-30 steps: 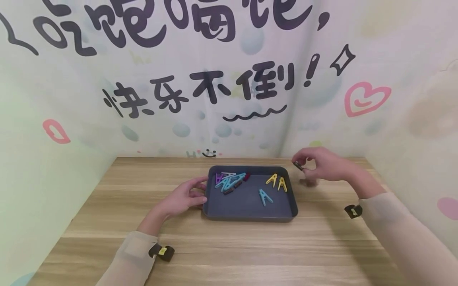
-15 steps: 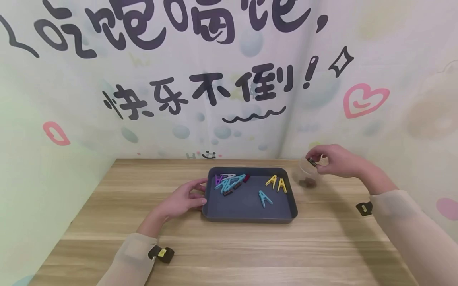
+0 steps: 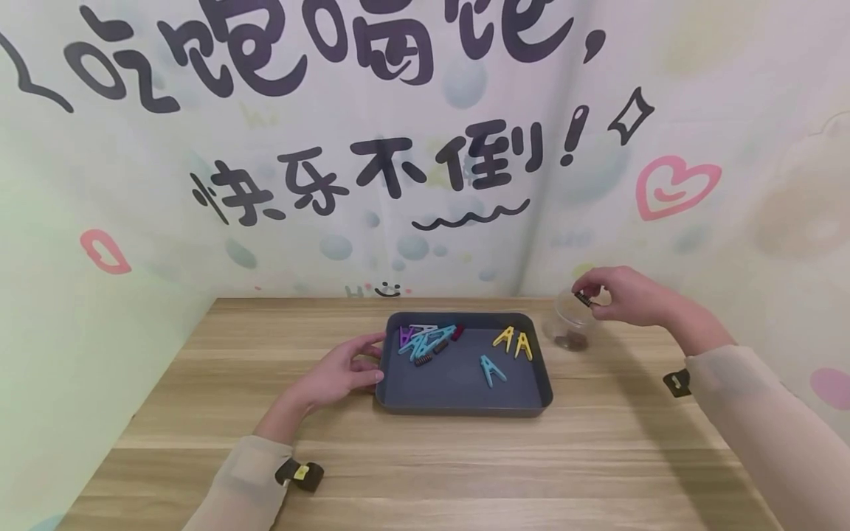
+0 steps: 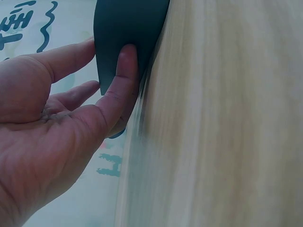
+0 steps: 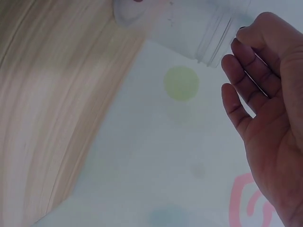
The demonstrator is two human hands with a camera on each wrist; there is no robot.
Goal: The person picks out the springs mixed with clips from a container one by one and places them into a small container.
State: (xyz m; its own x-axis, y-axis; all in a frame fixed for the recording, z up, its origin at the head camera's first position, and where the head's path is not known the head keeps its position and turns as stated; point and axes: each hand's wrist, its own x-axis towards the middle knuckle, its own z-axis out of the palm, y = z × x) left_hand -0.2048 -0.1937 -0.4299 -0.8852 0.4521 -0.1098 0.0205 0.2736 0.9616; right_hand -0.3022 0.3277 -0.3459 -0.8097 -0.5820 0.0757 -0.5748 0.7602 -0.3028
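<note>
My left hand (image 3: 341,372) rests its fingertips against the outer left wall of a dark grey tray (image 3: 458,407). Inside the tray lie several plastic clothespins: blue, purple, white, and two yellow clothespins (image 3: 514,342) at the right. Beside the pile are small dark ribbed pieces (image 3: 423,360) and a dark red one (image 3: 457,332). My right hand (image 3: 627,299) pinches another small dark ribbed piece (image 3: 583,299) at the mouth of a clear plastic jar (image 3: 572,316). In the right wrist view, the fingers (image 5: 236,101) hide most of that piece beside the jar's threaded neck (image 5: 213,35).
Dark reddish-brown pieces (image 3: 571,341) sit at the jar's bottom. The jar stands on the wooden table (image 3: 425,472), just right of the tray and near the back edge. A printed cloth wall (image 3: 425,265) rises behind the table.
My right hand has moved right, away from the tray side, carrying the dark ribbed piece to the jar's mouth. The left hand and the tray have stayed in place.
</note>
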